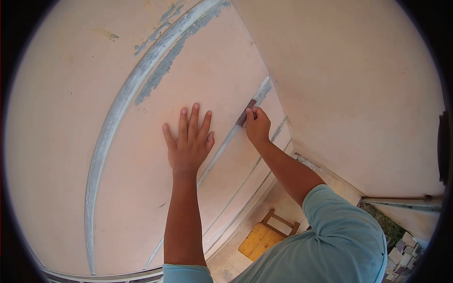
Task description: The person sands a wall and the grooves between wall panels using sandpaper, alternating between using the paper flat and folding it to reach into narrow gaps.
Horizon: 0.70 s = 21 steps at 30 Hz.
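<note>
My left hand (pixel 188 141) lies on the pale pink wall (pixel 137 203) with its fingers spread, holding nothing. To its right, my right hand (pixel 257 124) pinches a dark brown piece of sandpaper (pixel 246 113). The sandpaper is against a straight grey-white strip (pixel 222 150) that runs diagonally along the wall. Part of the sandpaper is covered by my fingers. A wide curved grey strip (pixel 109 126), with rough grey patches along its edge, arcs across the wall left of both hands.
A second wall (pixel 349 94) meets this one at a corner on the right. Below my right arm stands a wooden chair (pixel 260 239) with a yellowish seat on the tiled floor. Broken tiles or blocks (pixel 404 254) lie at the lower right. White railing bars (pixel 113 277) cross the lower left.
</note>
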Each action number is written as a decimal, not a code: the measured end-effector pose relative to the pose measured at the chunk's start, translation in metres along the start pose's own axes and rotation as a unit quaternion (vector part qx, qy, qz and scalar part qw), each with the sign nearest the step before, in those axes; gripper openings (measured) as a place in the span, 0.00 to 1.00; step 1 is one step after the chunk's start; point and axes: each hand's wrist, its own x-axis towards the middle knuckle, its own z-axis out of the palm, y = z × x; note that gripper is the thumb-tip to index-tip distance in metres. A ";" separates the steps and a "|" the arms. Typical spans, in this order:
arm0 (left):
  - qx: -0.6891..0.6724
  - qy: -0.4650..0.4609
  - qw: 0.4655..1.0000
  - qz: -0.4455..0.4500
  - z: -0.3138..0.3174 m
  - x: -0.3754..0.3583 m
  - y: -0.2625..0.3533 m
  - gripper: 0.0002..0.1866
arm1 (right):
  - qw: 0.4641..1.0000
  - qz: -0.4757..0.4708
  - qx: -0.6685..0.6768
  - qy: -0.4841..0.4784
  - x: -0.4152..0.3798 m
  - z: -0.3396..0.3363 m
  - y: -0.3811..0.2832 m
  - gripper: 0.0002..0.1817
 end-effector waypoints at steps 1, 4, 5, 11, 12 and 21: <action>0.002 0.000 1.000 0.003 -0.001 0.000 0.000 0.27 | 1.000 -0.005 0.004 -0.029 -0.010 -0.004 0.000 0.12; 0.003 -0.012 1.000 0.004 0.000 0.000 0.000 0.27 | 1.000 -0.010 0.003 0.002 0.018 -0.009 -0.004 0.14; 0.007 -0.006 1.000 0.005 0.000 0.000 0.000 0.27 | 0.999 0.025 0.012 0.019 0.040 -0.014 -0.010 0.14; 0.006 -0.001 1.000 -0.003 0.000 0.001 0.000 0.27 | 0.999 0.024 0.011 -0.033 -0.009 0.003 -0.013 0.14; 0.002 0.002 1.000 -0.003 0.000 0.001 0.001 0.27 | 0.996 0.023 -0.023 -0.084 -0.042 0.000 -0.017 0.14; 0.008 0.002 1.000 0.002 0.001 0.000 0.001 0.28 | 0.998 0.052 0.008 -0.030 0.028 -0.003 -0.020 0.15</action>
